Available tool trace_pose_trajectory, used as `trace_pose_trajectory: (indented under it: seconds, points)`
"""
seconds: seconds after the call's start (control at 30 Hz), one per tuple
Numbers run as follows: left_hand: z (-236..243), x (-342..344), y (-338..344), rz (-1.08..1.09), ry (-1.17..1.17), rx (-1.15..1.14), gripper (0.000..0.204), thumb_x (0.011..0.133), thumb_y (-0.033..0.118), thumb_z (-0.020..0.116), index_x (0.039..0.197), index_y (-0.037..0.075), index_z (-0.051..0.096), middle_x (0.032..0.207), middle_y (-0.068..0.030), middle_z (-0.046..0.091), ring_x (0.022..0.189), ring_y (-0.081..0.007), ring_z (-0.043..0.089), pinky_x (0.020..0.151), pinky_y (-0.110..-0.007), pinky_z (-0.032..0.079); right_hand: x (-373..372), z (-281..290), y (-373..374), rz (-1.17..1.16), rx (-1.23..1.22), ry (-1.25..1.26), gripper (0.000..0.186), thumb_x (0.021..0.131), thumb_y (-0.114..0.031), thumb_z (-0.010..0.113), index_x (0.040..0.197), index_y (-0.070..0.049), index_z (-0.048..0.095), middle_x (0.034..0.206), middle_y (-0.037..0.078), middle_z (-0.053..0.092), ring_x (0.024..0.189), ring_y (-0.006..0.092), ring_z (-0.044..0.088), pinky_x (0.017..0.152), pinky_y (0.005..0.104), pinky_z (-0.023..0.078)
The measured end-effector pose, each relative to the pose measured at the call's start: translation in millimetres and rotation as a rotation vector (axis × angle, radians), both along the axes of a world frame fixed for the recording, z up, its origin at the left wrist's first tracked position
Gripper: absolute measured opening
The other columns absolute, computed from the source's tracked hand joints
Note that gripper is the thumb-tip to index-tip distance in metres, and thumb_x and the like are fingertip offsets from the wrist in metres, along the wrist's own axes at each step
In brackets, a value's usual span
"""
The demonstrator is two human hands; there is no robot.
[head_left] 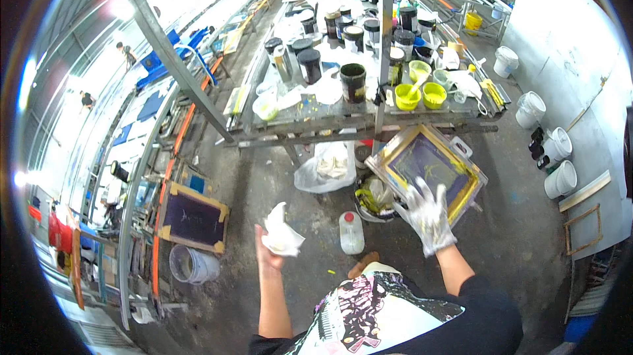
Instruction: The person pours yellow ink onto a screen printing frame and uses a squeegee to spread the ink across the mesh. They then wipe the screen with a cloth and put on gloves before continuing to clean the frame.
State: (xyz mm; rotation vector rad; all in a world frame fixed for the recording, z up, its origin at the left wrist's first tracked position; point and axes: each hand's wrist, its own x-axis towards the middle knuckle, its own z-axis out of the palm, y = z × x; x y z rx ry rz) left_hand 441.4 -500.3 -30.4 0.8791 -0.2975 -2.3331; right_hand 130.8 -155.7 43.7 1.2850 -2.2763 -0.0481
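Left hand (267, 253): bare, grip closed on crumpled white rag (282, 233), raised above floor | right hand (427, 213): stained white glove, fingers spread wide, holding nothing, over yellow-framed purple-mesh printing screen (428, 167) leaning below cluttered worktop (343, 121) | clear plastic jug (351, 233) between hands.

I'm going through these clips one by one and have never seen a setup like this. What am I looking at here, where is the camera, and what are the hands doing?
There is no machine: a person works with two hands, and a wide-angle camera worn on their head looks down, which bends straight edges near the rim. The left hand, bare, holds a crumpled white rag. The right hand, in a paint-smeared glove, is spread open in front of a yellow-framed screen leaning over a bucket on the floor; I cannot tell whether it touches it. A small plastic bottle stands between the hands. Beyond is a workbench crowded with dark paint cans and yellow-green cups. White pails stand by the wall at right.
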Motion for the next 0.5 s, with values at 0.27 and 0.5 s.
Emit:
trace_pose_trajectory:
  seconds: [0.27, 0.5]
  points:
    - [-106, -116, -46, -0.638, -0.253, -0.078, 0.038, 0.097, 0.043, 0.07, 0.113, 0.01, 0.061, 0.089, -0.0096, 0.071, 0.079, -0.0243, 0.072, 0.065, -0.039, 0.061, -13, -97, 64, -0.251, -0.076, -0.164, 0.06, 0.09, -0.051, 0.068, 0.129, -0.009, 0.051, 0.128, 0.007, 0.058, 0.135, 0.032, 0.046, 0.115, 0.0625, 0.029]
    - [51, -328, -120, -0.712, -0.448, -0.723, 0.06, 0.099, 0.063, 0.056, 0.118, 0.006, 0.059, 0.091, -0.01, 0.067, 0.078, -0.0224, 0.069, 0.07, -0.041, 0.059, 84, -152, 125, -0.614, -2.109, -1.655, 0.083, 0.093, -0.064, 0.058, 0.154, -0.019, 0.026, 0.158, 0.008, 0.03, 0.152, 0.0285, 0.02, 0.124, 0.0528, 0.014]
